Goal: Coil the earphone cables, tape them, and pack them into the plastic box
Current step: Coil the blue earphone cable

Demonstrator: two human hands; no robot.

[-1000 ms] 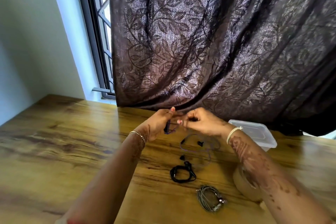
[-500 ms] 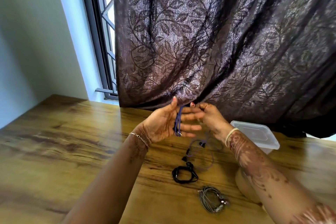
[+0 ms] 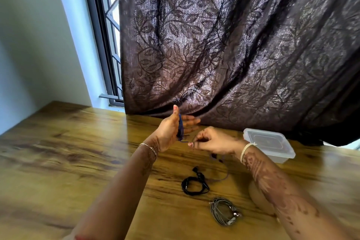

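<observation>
A: We log the left hand [image 3: 169,132], fingers [image 3: 191,122] straight and spread. They serve as a spool, with the blue earphone cable [image 3: 180,127] looped round them.
B: Agreed. Our right hand [image 3: 212,141] pinches the loose run just below those fingers, likely to feed it taut. The plastic box [image 3: 268,147] waits beyond the right wrist; the black coil [image 3: 194,185] and grey coil [image 3: 224,211] lie on the surface [image 3: 78,152], wrist-side of both hands

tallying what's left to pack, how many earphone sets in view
3: blue set wound round left hand, black coil on table, grey coil nearest camera. Box may hide more.

glossy grained wood table [image 3: 58,161], clear smooth plastic box [image 3: 269,147], woven leaf-patterned cloth curtain [image 3: 233,45].
</observation>
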